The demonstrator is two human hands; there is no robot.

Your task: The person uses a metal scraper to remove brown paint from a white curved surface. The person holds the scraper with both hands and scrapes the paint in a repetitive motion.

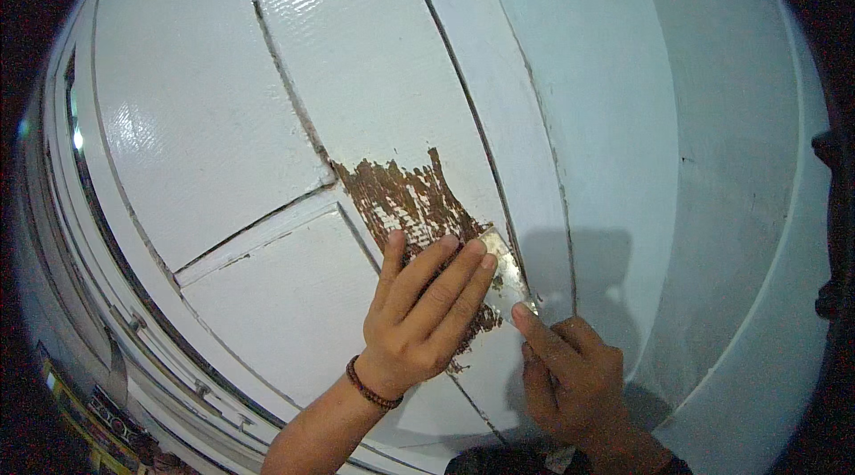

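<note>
A white painted door (pixel 356 65) fills the middle of the view. On one of its upright rails a brown patch of bare wood (pixel 392 194) shows through streaky remains of white paint. My right hand (pixel 570 373) is closed round the handle of a scraper, mostly hidden in the fist, with the index finger stretched along the blade. The flat metal scraper blade (pixel 509 270) lies against the door at the patch's right edge. Over the patch my left hand (pixel 427 306) lies flat with fingers stretched, its fingertips at the blade's left side. A dark beaded bracelet circles that wrist.
Door panels with dark grooves (pixel 254 230) lie to the left. A pale blue-white wall (pixel 606 119) bends away at right, carrying shadows of my hands. Along the left rim run frame edges (pixel 78 119) and, lower down, dark and yellow objects (pixel 98 422).
</note>
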